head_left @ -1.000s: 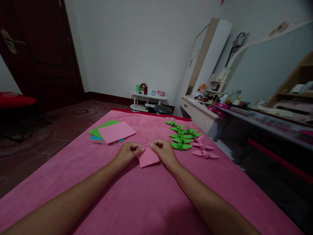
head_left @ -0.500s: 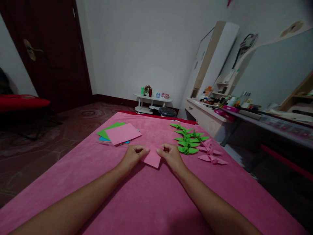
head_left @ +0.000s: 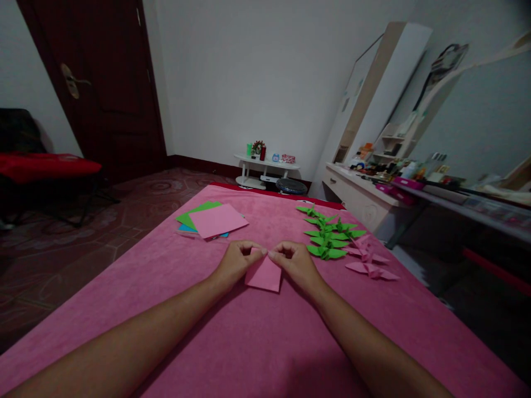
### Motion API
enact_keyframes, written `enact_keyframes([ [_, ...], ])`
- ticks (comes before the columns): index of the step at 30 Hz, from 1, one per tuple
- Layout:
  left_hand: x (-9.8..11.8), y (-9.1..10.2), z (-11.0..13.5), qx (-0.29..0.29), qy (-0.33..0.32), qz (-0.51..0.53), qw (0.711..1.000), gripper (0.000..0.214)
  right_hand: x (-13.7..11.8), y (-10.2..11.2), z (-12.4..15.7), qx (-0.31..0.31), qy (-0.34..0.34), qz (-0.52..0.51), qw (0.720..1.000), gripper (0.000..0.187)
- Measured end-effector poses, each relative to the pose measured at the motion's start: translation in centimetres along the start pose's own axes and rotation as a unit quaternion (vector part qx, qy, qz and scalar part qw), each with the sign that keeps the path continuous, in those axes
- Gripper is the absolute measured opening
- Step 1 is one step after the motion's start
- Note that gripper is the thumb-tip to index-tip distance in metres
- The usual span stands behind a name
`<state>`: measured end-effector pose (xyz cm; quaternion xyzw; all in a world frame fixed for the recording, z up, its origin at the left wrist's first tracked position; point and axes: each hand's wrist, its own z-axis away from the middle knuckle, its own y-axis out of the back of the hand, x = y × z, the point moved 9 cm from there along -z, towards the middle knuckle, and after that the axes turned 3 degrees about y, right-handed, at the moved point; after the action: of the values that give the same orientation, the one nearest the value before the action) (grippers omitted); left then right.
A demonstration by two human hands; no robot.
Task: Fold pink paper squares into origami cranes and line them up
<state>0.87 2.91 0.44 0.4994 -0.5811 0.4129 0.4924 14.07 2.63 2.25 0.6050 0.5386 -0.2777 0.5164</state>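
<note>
A folded pink sheet of origami paper (head_left: 264,275) is held in front of me, just over the pink cloth. My left hand (head_left: 239,262) pinches its far left part between thumb and fingers. On the other side, my right hand (head_left: 293,263) grips the far right part, its thumb tip almost meeting the left one. The far edge of the paper is hidden by the fingers. Several green paper cranes (head_left: 327,243) lie to the right of my right hand, with pink paper cranes (head_left: 370,269) beside them.
A stack of square paper sheets, pink (head_left: 219,221) on top of green (head_left: 194,213) and blue, lies left of my hands. The pink cloth (head_left: 199,342) covers the surface under my arms. A cluttered dresser (head_left: 360,190) stands at the right, a red chair (head_left: 50,166) at the left.
Both hands have come closer together along the paper's far edge, and the paper has turned so its near edge lies more level. The whole view has shifted slightly.
</note>
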Motion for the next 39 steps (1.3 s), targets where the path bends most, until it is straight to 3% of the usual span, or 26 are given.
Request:
enact_keyframes([
  [4,0.6,0.6,-0.1,0.027,-0.04,-0.016,0.999,0.016,-0.1,0.0,0.0,0.004,-0.004,-0.018,1.0,0.021],
  [11,0.5,1.6,-0.3,0.064,-0.037,0.004,0.997,0.017,0.1,0.9,-0.2,0.049,-0.012,-0.066,0.997,0.019],
  [17,3.4,1.0,0.6,0.054,-0.154,-0.096,0.982,0.01,-0.6,0.6,0.1,0.043,-0.006,-0.033,0.999,0.016],
  [20,3.9,0.7,0.9,0.047,-0.175,-0.12,0.976,0.009,-0.6,0.5,0.2,0.041,-0.006,-0.038,0.998,0.016],
  [39,1.4,0.5,0.1,0.027,-0.078,-0.068,0.994,0.01,-0.1,0.0,0.2,0.027,0.014,-0.037,0.999,0.017],
])
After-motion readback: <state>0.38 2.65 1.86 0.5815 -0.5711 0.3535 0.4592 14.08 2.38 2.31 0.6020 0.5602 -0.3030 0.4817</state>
